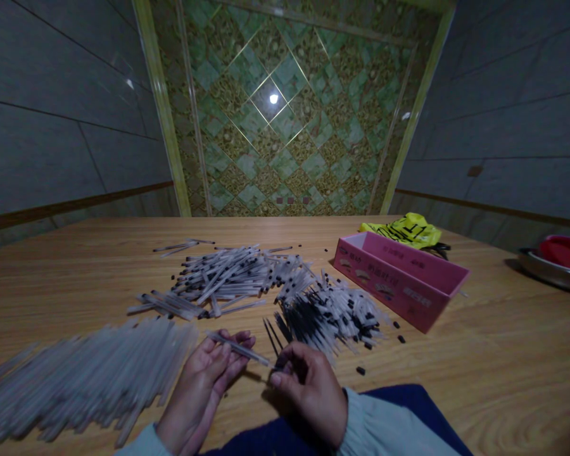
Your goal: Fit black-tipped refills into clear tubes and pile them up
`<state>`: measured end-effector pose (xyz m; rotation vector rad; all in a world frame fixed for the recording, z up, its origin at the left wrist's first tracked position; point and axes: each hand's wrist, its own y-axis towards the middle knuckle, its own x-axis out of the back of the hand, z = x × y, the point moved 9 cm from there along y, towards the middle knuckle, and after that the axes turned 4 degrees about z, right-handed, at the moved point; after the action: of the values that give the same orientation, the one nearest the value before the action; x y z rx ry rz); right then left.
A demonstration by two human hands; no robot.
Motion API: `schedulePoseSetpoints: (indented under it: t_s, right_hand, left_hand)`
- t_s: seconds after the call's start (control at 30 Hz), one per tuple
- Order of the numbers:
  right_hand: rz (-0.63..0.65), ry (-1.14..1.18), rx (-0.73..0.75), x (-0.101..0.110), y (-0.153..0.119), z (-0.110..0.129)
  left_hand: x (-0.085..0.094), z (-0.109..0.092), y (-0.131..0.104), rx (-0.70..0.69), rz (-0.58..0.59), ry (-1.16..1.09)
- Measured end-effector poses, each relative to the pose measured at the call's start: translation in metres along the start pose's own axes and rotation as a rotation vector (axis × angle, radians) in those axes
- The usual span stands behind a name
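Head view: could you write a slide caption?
The left hand holds a slim translucent plastic tube, its end beside the right hand; an open pink cardboard box stands beyond.

"Any writing on the surface [513,354]?"

"Yes, on the pink box [394,292] toward the right edge. Dark Chinese characters run along its long outer side, with a paler group nearer the lower right end."

"Can you read them?"

"Not with confidence; the strokes are too blurred to give the words. Its inner wall carries small dark marks too, also illegible."

"And by the far edge?"

"A yellow bag [414,229] with bold black lettering. It's crumpled; one letter looks like a T, but I can't make out a whole word."
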<state>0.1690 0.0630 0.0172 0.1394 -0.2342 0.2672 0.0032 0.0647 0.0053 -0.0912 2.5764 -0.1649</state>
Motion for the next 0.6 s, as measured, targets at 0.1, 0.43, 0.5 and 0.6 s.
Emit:
schedulePoseSetpoints:
  t_s: [0.1, 0.43, 0.5, 0.6]
  right_hand:
    - [0.065, 0.114, -0.011, -0.008, 0.001, 0.000]
    - [0.147, 0.389, -0.236, -0.017, 0.003, -0.022]
    - [0.131, 0.305, -0.163, -0.011, 0.004, -0.014]
    - [0.168, 0.079, -0.015, -0.008, 0.004, 0.002]
  left_hand:
    - [-0.001, 0.001, -0.001, 0.005, 0.018, 0.011]
    - [0.004, -0.004, 0.003, -0.026, -0.006, 0.041]
    - [0.001, -0.003, 0.002, -0.009, -0.001, 0.049]
    - [0.000, -0.002, 0.000, 0.004, -0.017, 0.062]
